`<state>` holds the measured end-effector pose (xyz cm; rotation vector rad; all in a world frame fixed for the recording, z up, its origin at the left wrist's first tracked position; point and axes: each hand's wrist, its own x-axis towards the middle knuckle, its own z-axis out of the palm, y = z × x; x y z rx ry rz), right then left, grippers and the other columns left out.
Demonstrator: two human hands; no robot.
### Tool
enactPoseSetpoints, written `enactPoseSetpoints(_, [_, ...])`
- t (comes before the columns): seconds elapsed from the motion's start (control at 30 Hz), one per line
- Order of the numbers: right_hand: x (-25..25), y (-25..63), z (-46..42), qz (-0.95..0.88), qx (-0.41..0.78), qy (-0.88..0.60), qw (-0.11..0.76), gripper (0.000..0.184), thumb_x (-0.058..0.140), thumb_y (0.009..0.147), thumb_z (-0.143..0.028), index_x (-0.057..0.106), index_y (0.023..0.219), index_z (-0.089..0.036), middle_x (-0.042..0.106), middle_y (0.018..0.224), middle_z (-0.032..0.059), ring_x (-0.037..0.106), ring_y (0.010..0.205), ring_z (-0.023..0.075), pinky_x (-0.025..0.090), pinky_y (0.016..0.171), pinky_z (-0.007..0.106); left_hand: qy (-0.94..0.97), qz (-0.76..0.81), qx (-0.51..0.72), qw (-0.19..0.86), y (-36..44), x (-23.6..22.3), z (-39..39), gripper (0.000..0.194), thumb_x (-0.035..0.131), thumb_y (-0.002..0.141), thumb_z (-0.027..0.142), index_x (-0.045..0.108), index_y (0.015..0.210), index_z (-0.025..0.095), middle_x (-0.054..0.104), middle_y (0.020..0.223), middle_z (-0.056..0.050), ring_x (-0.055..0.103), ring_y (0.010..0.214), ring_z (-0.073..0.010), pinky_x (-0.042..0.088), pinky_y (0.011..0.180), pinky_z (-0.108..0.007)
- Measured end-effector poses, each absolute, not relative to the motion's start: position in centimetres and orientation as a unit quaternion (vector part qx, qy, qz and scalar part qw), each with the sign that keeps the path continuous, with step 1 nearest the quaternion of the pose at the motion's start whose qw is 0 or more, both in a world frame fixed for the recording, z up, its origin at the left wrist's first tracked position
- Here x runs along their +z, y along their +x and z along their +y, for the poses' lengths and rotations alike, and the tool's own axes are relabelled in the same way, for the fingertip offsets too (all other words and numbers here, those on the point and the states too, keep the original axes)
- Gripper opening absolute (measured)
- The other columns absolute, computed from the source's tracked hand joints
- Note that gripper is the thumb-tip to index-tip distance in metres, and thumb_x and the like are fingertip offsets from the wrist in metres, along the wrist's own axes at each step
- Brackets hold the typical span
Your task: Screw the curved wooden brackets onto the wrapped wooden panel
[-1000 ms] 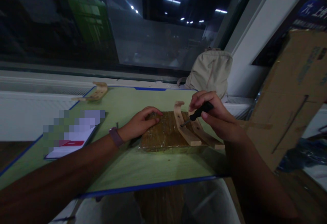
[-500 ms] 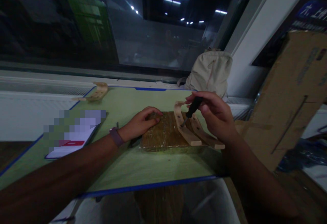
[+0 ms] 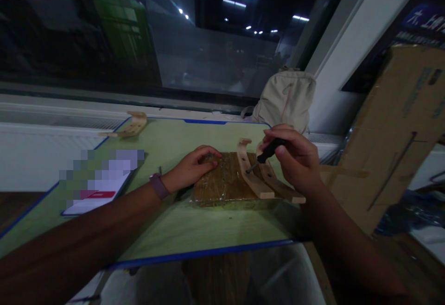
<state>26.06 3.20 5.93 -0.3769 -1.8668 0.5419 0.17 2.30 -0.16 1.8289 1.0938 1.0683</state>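
Observation:
My right hand (image 3: 295, 156) is closed around the black handle of a screwdriver (image 3: 267, 153). Its shaft slants down to the left, with the tip at a hole in a curved wooden piece (image 3: 257, 185). A second curved wooden piece (image 3: 278, 185) with holes lies just to the right, partly behind the screwdriver. Both rest on a brown, tape-wrapped block (image 3: 219, 182). My left hand (image 3: 193, 166) lies on the block's far left corner, thumb and forefinger apart; its other fingers are mostly hidden. Whether a screw sits in the hole is too small to tell.
A green table (image 3: 167, 235) with blue edging carries everything. Another curved wooden piece (image 3: 134, 126) lies at its far left corner. A partly blurred flat item (image 3: 104, 195) is at left. Beyond stand a beige backpack (image 3: 287, 96) and, to the right, a large cardboard box (image 3: 392, 124).
The screwdriver's handle has tilted lower and to the right with my right hand, while its tip stays at the same hole. My left hand, the block and the wooden pieces have not moved.

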Motion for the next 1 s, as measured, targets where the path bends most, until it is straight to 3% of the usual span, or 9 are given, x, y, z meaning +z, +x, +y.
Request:
enactPoseSetpoints(0.07, [6.06, 25.94, 2.86, -0.801, 0.258, -0.147, 0.52, 0.035, 0.057, 0.097, -0.036, 0.062, 0.131, -0.031, 0.067, 0.109, 0.0059, 0.068, 0.095, 0.0196, 0.059, 0.078, 0.036, 0.709, 0.43, 0.415, 0.375, 0.19, -0.12, 2.24, 0.017, 0.061, 0.087, 0.026, 0.065, 0.101, 0.019, 0.065, 0.101, -0.004, 0.059, 0.098, -0.0222, 0.046, 0.091, -0.039])
enactPoseSetpoints(0.13, [6.02, 25.7, 2.71, -0.802, 0.283, -0.152, 0.504, 0.04, 0.056, 0.098, -0.033, 0.056, 0.138, -0.032, 0.069, 0.11, 0.0055, 0.07, 0.095, 0.0188, 0.06, 0.08, 0.036, 0.705, 0.435, 0.413, 0.379, 0.22, -0.07, 2.2, 0.017, 0.061, 0.086, 0.026, 0.065, 0.102, 0.019, 0.065, 0.102, -0.005, 0.059, 0.096, -0.0221, 0.047, 0.088, -0.039])
enactPoseSetpoints(0.27, [5.56, 25.52, 3.06, -0.774, 0.211, -0.211, 0.558, 0.035, 0.068, 0.09, -0.025, 0.064, 0.124, -0.029, 0.071, 0.091, 0.0012, 0.071, 0.075, 0.0142, 0.061, 0.071, 0.03, 0.704, 0.435, 0.414, 0.379, 0.31, 0.01, 2.21, 0.018, 0.062, 0.086, 0.028, 0.065, 0.101, 0.019, 0.064, 0.103, -0.005, 0.059, 0.096, -0.0222, 0.046, 0.089, -0.039])
enactPoseSetpoints(0.37, [5.32, 25.79, 3.31, -0.768, 0.109, -0.229, 0.588, 0.037, 0.078, 0.082, -0.023, 0.07, 0.117, -0.032, 0.071, 0.092, 0.0004, 0.069, 0.077, 0.015, 0.06, 0.071, 0.03, 0.703, 0.433, 0.417, 0.38, 0.35, 0.02, 2.23, 0.018, 0.062, 0.085, 0.029, 0.066, 0.1, 0.019, 0.064, 0.102, -0.005, 0.059, 0.099, -0.0228, 0.045, 0.092, -0.04])
enactPoseSetpoints(0.57, [5.85, 25.94, 3.03, -0.831, 0.233, -0.148, 0.482, 0.047, 0.049, 0.101, -0.038, 0.044, 0.147, -0.035, 0.068, 0.117, 0.0053, 0.069, 0.1, 0.0196, 0.06, 0.087, 0.039, 0.703, 0.436, 0.414, 0.38, 0.15, -0.13, 2.25, 0.02, 0.062, 0.085, 0.03, 0.066, 0.102, 0.02, 0.066, 0.102, -0.005, 0.06, 0.098, -0.0233, 0.046, 0.09, -0.039])
enactPoseSetpoints(0.67, [5.83, 25.83, 3.1, -0.818, 0.252, -0.168, 0.489, 0.04, 0.053, 0.099, -0.032, 0.052, 0.14, -0.034, 0.069, 0.108, 0.0037, 0.071, 0.091, 0.0172, 0.062, 0.082, 0.036, 0.704, 0.436, 0.415, 0.376, 0.1, -0.24, 2.32, 0.019, 0.063, 0.085, 0.029, 0.067, 0.102, 0.02, 0.066, 0.104, -0.005, 0.06, 0.099, -0.023, 0.046, 0.092, -0.039])
enactPoseSetpoints(0.83, [5.45, 25.93, 3.28, -0.763, 0.186, -0.237, 0.572, 0.031, 0.079, 0.081, -0.028, 0.065, 0.109, -0.026, 0.065, 0.09, -0.0002, 0.066, 0.074, 0.0129, 0.059, 0.066, 0.026, 0.707, 0.431, 0.42, 0.371, 0.15, -0.26, 2.31, 0.016, 0.062, 0.086, 0.026, 0.066, 0.101, 0.02, 0.066, 0.105, -0.005, 0.06, 0.102, -0.0229, 0.046, 0.095, -0.041])
enactPoseSetpoints(1.0, [5.9, 25.75, 2.6, -0.781, 0.259, -0.181, 0.538, 0.023, 0.061, 0.095, -0.033, 0.063, 0.117, -0.026, 0.07, 0.109, 0.0053, 0.072, 0.095, 0.0176, 0.062, 0.081, 0.034, 0.716, 0.433, 0.413, 0.36, 0.19, -0.03, 2.16, 0.016, 0.062, 0.087, 0.026, 0.066, 0.101, 0.02, 0.066, 0.104, -0.005, 0.06, 0.103, -0.0233, 0.045, 0.097, -0.042])
